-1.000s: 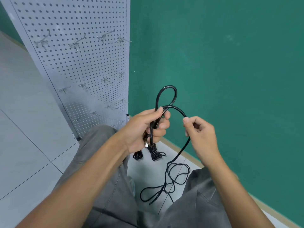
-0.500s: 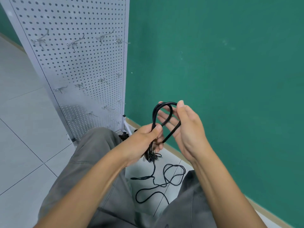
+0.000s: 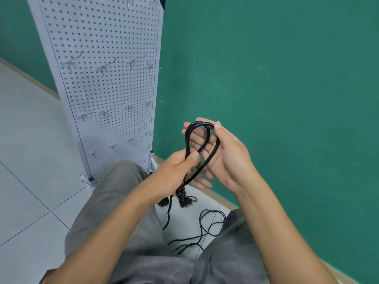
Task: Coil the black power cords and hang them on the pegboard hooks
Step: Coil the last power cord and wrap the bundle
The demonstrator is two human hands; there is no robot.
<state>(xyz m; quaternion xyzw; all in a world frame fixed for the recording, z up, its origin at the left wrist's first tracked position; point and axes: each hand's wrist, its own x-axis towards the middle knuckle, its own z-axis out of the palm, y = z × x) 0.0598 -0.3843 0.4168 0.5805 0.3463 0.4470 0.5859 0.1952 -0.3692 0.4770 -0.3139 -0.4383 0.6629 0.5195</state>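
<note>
Fingers of left hand are pinching the looped black rubber power cord; right hand, nearer the loop's upright top, is gripping it by the thumb.

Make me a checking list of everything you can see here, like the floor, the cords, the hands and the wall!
Surface: white tiled floor; no table in view.
Job's things: black cord looped between both hands; white pegboard stands at the left, its metal hooks bare.
Clutter: nothing seen.
Hands: left hand pinches the loop's lower part; right hand holds the loop's top, thumb over it, fingers straight behind.
Cables: the cord's loose tail lies tangled on the floor between the knees; plugs dangle below the left hand.
Surroundings: green wall, beige skirting along its foot, grey trousers.
</note>
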